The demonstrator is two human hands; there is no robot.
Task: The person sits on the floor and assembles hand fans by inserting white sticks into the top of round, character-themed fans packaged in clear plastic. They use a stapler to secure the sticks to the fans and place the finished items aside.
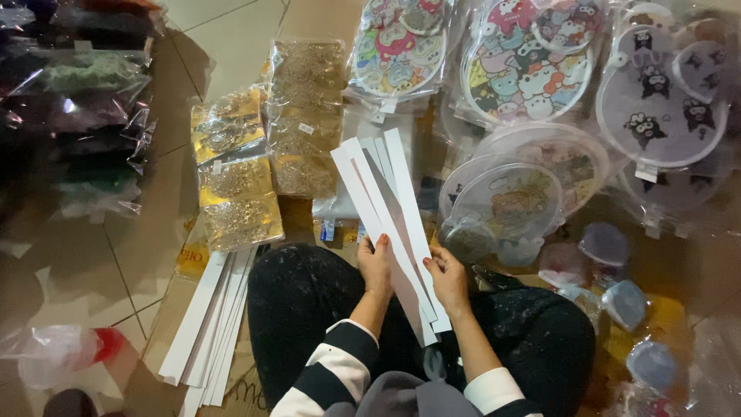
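White card strips point(386, 208): light, stiff, bendable; our left hand point(376, 266) and right hand point(448, 279) pinch their lower ends, fanned toward 12 o'clock.

Free room and obstacles on the floor around the seated person.

Bare tile floor point(147, 224) lies open on the left, between the dark wrapped bundles point(77, 108) and the bags of gold chain point(235, 181); a hand could pass there toward the crumpled clear bag point(54, 355). Straight ahead, the fanned white strips point(390, 216) held in the left hand point(376, 266) and right hand point(448, 279) block the middle. To the right, bagged round cartoon-print discs point(525, 69) overlap closely, with small lidded tubs point(606, 247) below them, leaving no gap. A stack of white strips point(208, 324) lies on flattened cardboard point(166, 316) just beside the left knee point(297, 301).
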